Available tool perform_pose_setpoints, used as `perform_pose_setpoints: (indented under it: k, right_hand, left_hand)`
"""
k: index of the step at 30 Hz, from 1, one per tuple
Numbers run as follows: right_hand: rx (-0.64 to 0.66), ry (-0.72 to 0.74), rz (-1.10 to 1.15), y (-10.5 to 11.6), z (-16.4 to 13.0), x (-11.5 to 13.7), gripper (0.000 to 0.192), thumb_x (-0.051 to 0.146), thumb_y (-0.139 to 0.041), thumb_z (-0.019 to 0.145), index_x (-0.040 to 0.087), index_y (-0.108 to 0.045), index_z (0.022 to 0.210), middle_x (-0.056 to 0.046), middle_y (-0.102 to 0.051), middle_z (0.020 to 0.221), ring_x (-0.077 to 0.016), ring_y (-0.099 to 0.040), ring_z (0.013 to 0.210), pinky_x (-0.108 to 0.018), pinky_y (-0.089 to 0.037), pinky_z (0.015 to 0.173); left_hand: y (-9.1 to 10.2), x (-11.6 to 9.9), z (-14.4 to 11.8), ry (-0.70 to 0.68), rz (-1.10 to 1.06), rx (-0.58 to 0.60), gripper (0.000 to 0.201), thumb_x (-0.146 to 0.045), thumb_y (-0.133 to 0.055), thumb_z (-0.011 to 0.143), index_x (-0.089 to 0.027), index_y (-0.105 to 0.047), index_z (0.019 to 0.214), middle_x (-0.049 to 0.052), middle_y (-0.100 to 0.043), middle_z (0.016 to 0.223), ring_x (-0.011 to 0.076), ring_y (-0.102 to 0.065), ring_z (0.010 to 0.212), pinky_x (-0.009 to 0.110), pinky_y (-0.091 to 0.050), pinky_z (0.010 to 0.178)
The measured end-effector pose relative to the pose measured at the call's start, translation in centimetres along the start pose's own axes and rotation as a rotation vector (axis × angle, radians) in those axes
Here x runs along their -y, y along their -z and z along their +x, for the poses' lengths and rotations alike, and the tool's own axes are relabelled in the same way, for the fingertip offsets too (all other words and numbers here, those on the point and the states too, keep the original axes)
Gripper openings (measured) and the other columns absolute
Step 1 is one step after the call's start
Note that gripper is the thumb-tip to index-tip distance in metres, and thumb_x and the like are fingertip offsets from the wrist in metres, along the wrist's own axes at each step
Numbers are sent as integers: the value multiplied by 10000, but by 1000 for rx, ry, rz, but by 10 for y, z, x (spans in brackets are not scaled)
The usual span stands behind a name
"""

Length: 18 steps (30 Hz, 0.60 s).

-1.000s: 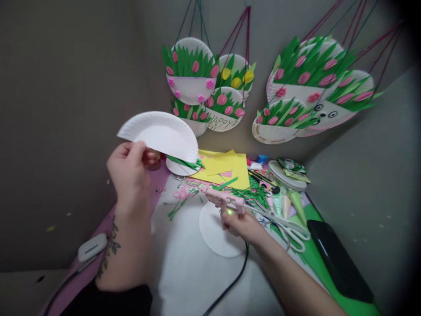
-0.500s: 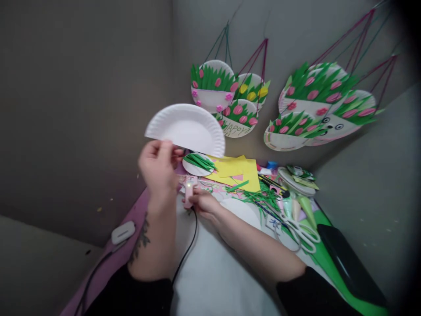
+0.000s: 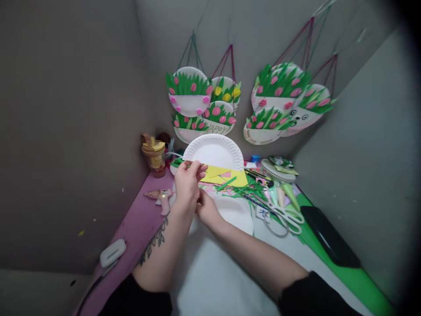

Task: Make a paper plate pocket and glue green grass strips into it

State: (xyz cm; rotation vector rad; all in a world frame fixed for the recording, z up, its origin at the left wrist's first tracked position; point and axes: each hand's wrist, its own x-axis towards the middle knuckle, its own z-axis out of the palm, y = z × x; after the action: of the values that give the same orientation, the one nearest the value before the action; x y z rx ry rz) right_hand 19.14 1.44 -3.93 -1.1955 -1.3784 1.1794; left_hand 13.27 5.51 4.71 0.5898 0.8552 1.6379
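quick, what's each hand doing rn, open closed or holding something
Left hand: closed, holding the half plate.
Right hand: fingers mostly hidden behind the left wrist; cannot tell.

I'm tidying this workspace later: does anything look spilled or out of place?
The green paper strips look messy: they lie tangled, pointing different ways, between the yellow paper and the scissors.

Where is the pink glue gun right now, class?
In the head view, the pink glue gun lies on the purple tabletop at left, between the brown cup and left forearm.
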Motion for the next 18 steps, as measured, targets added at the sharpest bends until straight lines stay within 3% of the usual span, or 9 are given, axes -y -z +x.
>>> perform_pose_setpoints:
  k: [2,3,5,7,9,11,14,18]
  right_hand:
    - [-154,108,-78,32,-16,1,143,242,-566,888,180,-624,1003,-93,-635,1085,-240,-620,1012,-400,-542,852]
    - [-252,284,-200,48,-23,1,179,225,-522,899,200,-625,1043,-109,-625,1156,-249,-607,1082,-396,-546,869]
    - [-330,536,-451,76,-31,0,354,168,-447,913,230,-567,1240,-126,-533,1364,-255,-537,1243,-425,-499,994]
    - [-351,667,-663,98,-31,-4,508,109,-385,917,230,-433,1408,-125,-434,1477,-247,-426,1360,-446,-424,1092]
    - [-348,707,-794,113,-26,-10,589,68,-339,916,213,-319,1486,-127,-401,1507,-227,-371,1398,-439,-392,1125]
    - [-369,717,-845,123,-22,-16,595,59,-323,918,189,-299,1499,-135,-417,1498,-214,-382,1392,-415,-395,1126]
    - [-441,695,-835,133,-18,-18,527,91,-331,934,171,-407,1450,-136,-468,1462,-213,-446,1351,-381,-415,1108]
    - [-573,610,-764,154,-13,-3,403,197,-381,964,205,-564,1323,-116,-581,1360,-228,-543,1266,-390,-432,1082]
  left_hand:
    - [-5,12,-2,81,14,6,293,-258,-745,576,-176,-502,718,-13,-637,670,108,-662,612,147,-381,465]
    - [-8,19,-5,115,28,2,287,-260,-743,572,-174,-508,712,-11,-640,673,103,-655,600,145,-360,452]
    - [-14,36,-12,173,71,-14,275,-269,-742,565,-167,-523,696,2,-652,688,97,-645,592,142,-322,434]
    - [-18,53,-20,208,123,-29,271,-286,-748,562,-160,-543,687,17,-668,715,95,-640,598,143,-304,435]
    - [-22,67,-27,226,168,-31,274,-304,-755,568,-155,-560,690,36,-686,749,100,-641,610,147,-298,440]
    - [-25,76,-32,224,195,-29,278,-322,-759,584,-149,-580,708,55,-705,788,104,-642,621,155,-302,446]
    - [-33,84,-40,169,211,9,268,-335,-758,621,-141,-625,751,69,-723,832,111,-654,657,165,-324,464]
    - [-39,89,-59,157,267,151,300,-363,-777,641,-154,-688,836,82,-738,850,150,-685,721,183,-383,507]
